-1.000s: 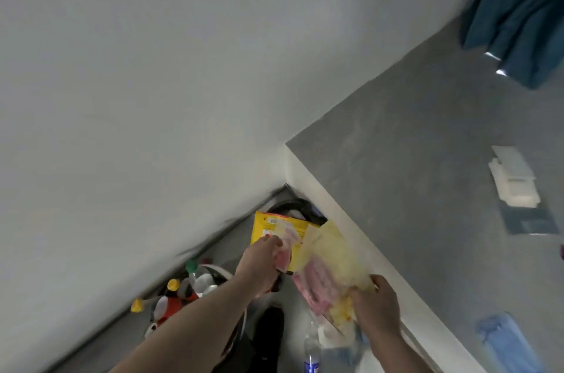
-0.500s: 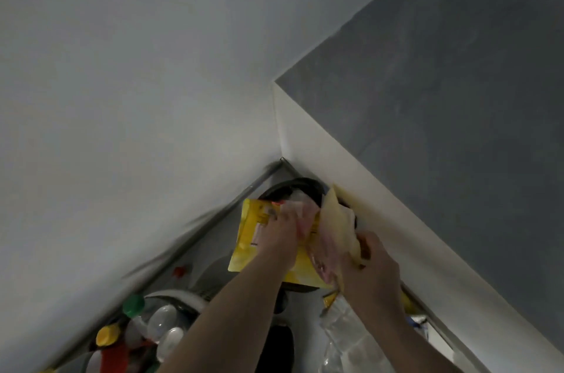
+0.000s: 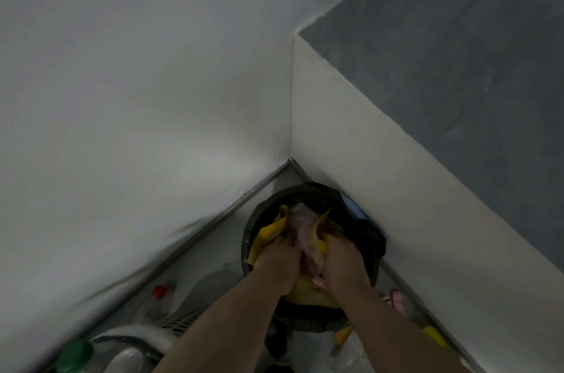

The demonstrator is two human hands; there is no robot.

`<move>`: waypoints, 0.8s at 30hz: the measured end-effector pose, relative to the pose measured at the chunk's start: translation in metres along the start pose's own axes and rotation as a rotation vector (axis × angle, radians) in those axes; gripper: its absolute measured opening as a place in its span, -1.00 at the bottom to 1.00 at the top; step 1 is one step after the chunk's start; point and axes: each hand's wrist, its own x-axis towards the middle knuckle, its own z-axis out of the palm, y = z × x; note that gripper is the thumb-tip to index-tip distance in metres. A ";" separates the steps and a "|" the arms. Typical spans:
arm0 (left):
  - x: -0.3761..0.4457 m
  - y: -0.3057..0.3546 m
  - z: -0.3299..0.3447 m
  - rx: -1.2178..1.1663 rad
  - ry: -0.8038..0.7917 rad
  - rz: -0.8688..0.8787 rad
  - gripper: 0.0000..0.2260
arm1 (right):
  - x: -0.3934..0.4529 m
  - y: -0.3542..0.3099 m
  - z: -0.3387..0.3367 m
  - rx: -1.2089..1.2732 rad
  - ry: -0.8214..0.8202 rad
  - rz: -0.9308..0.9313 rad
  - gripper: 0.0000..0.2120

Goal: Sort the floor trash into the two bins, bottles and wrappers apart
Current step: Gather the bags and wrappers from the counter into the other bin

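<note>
A black-lined bin (image 3: 308, 191) stands in the corner where two walls meet. Both my hands reach into its mouth. My left hand (image 3: 276, 264) grips a yellow wrapper (image 3: 270, 232) whose edge sticks up on the left. My right hand (image 3: 343, 262) grips a pale pink-and-yellow wrapper (image 3: 303, 227) bunched between the two hands. The wrappers sit inside the bin's rim. At the lower left is a white bin (image 3: 143, 339) with bottles, among them one with a green cap (image 3: 74, 356).
A clear bottle with a red cap (image 3: 159, 291) lies on the floor by the left wall. More wrappers, pink (image 3: 395, 301) and yellow (image 3: 435, 336), lie along the right wall near the bin. Walls close in on both sides.
Both hands moved forward and down, carrying the wrappers from above the bin into its mouth. The view tilted down toward the corner.
</note>
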 end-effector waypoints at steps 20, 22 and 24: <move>-0.181 0.031 -0.112 -0.183 0.113 -0.111 -0.46 | -0.153 -0.066 -0.085 0.219 0.330 0.258 -0.11; -0.215 0.042 -0.125 -0.238 0.114 -0.151 -0.46 | -0.183 -0.073 -0.101 0.209 0.308 0.252 -0.14; -0.248 0.050 -0.133 -0.254 0.116 -0.165 -0.49 | -0.218 -0.082 -0.118 0.231 0.311 0.247 -0.23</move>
